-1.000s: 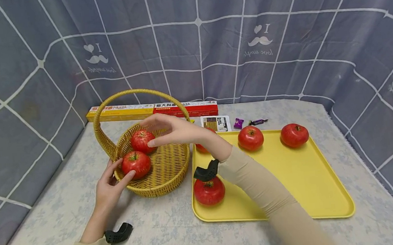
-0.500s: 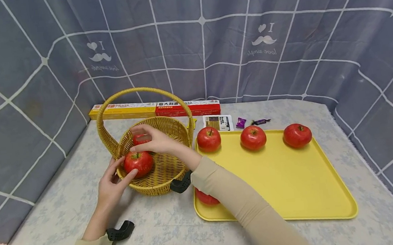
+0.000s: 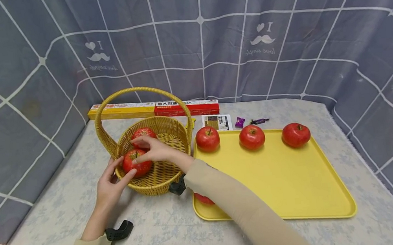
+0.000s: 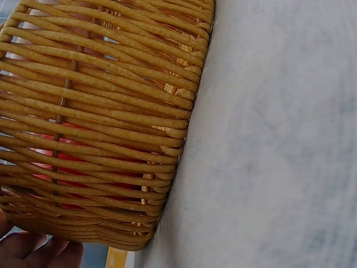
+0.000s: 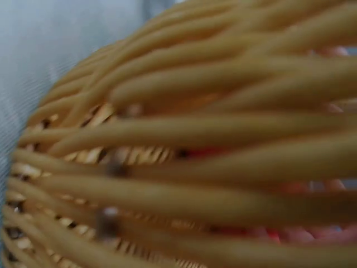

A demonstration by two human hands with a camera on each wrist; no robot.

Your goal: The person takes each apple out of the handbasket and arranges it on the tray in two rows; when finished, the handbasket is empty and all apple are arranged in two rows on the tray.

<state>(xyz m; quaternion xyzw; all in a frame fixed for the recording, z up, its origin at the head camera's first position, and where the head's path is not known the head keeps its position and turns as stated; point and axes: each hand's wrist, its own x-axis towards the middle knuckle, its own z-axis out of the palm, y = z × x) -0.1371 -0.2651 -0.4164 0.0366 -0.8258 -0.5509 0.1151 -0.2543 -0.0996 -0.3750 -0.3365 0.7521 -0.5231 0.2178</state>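
In the head view a wicker basket (image 3: 166, 180) with a tall arched handle holds two red apples. The near apple (image 3: 137, 168) lies by the left rim, and the far apple (image 3: 144, 133) sits behind it. My right hand (image 3: 156, 149) reaches in from the right and holds the near apple, thumb on its top and fingers at its far side. My left hand (image 3: 108, 188) grips the basket's left rim, its thumb over the edge beside the near apple. In the left wrist view, fingers (image 4: 47, 251) lie along the basket's outer wall. Wickerwork fills most of the right wrist view.
A yellow tray (image 3: 280, 181) at the right bears several apples (image 3: 252, 137), one partly hidden by my right sleeve. Pasta boxes (image 3: 186, 108), a flat packet (image 3: 216, 122) and two wrapped candies (image 3: 240, 122) lie at the back, before a grey curtain.
My right hand has moved from the far apple, towards me, down onto the near apple. The far apple shows more fully again. My left hand stays at the rim.
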